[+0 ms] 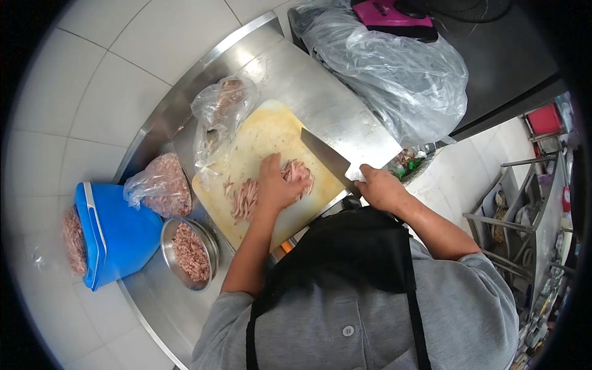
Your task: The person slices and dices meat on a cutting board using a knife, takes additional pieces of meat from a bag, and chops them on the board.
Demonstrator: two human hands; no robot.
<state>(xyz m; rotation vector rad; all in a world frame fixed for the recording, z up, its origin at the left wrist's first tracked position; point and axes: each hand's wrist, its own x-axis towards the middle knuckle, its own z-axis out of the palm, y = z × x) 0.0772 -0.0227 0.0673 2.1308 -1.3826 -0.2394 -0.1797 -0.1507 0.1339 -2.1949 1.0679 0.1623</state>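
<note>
My right hand (381,188) is closed around the white handle of a large kitchen knife (325,154). The blade points away to the upper left, over the right part of a yellowed cutting board (271,126). My left hand (277,185) rests on a pile of sliced meat strips (245,200) on the board, fingers apart and pointing forward. Strips show on both sides of this hand; those beneath it are hidden. The blade is apart from the strips.
Left of the board are a metal bowl of chopped meat (190,253), a bag of chopped meat (166,185) and a blue cooler (120,234). A clear bag with meat (228,102) touches the board's far edge. A large plastic bag (394,68) lies at the back right.
</note>
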